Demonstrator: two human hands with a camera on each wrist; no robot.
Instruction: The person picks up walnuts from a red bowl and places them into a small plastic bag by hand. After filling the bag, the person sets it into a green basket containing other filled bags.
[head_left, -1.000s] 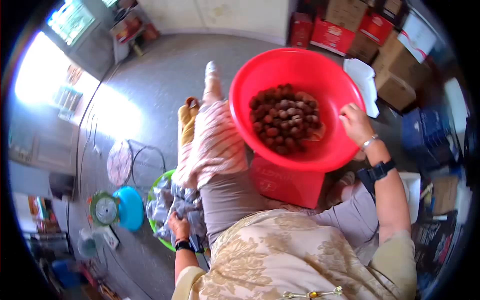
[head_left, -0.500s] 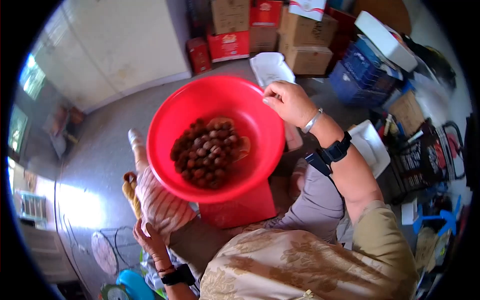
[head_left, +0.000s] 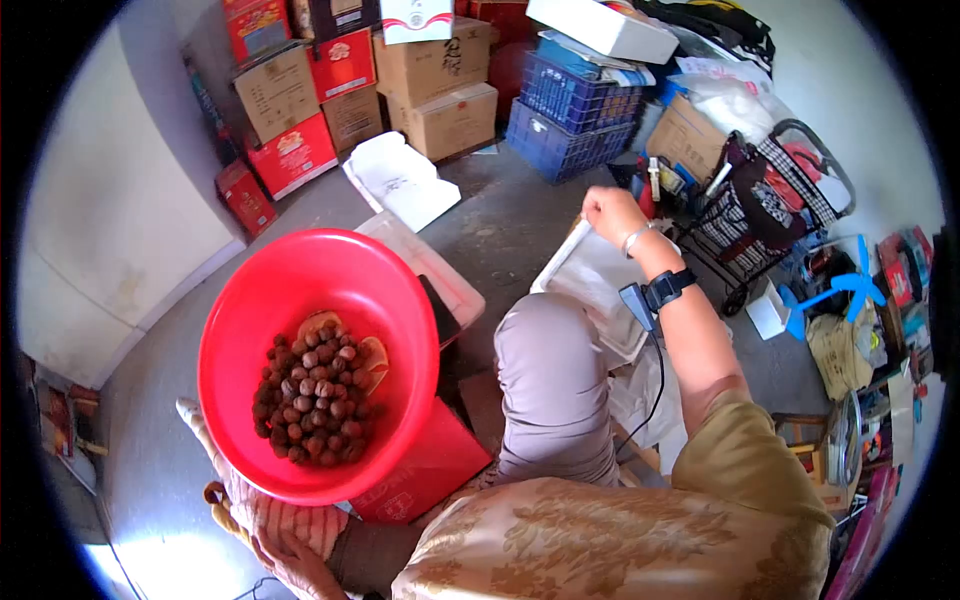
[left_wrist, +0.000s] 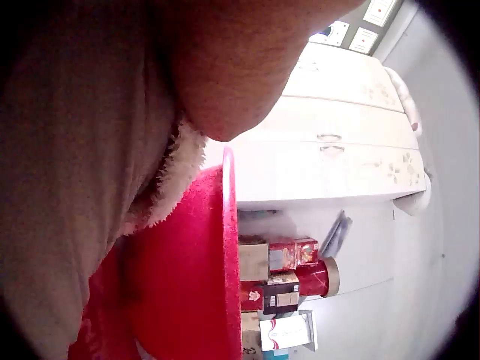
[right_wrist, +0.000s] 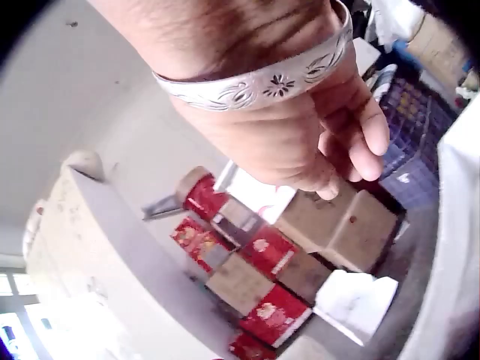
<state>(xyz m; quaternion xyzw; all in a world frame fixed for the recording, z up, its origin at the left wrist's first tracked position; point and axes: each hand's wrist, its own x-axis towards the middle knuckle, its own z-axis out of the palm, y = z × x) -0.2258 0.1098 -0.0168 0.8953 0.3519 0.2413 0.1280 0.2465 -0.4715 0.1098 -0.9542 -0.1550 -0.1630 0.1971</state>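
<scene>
A big red basin [head_left: 408,290] stands at left of centre in the head view, with a heap of brown, round, walnut-like things [head_left: 318,400] in its bottom. My left hand [head_left: 295,565] rests on a pink-striped towel [head_left: 285,515] over the leg, just below the basin, fingers extended. In the left wrist view the basin [left_wrist: 202,255] rises beside it. Out to the right, my right hand [head_left: 610,212] is raised over the far end of a white tray [head_left: 585,275]. The right wrist view shows its fingers [right_wrist: 367,154] loosely curled, nothing visible between them and the thumb.
A red box-like thing [head_left: 420,470] sits under the basin. Cardboard cartons [head_left: 445,115] and blue crates [head_left: 575,130] are stacked at the back. White foam [head_left: 395,180] lies before them. A wheeled cart [head_left: 760,210] and a blue fan [head_left: 855,285] stand at right.
The right hand has left the basin's rim and swung right, over the white tray. The left hand has moved from the green tub of grey bags to the towel. The head view has turned right.
</scene>
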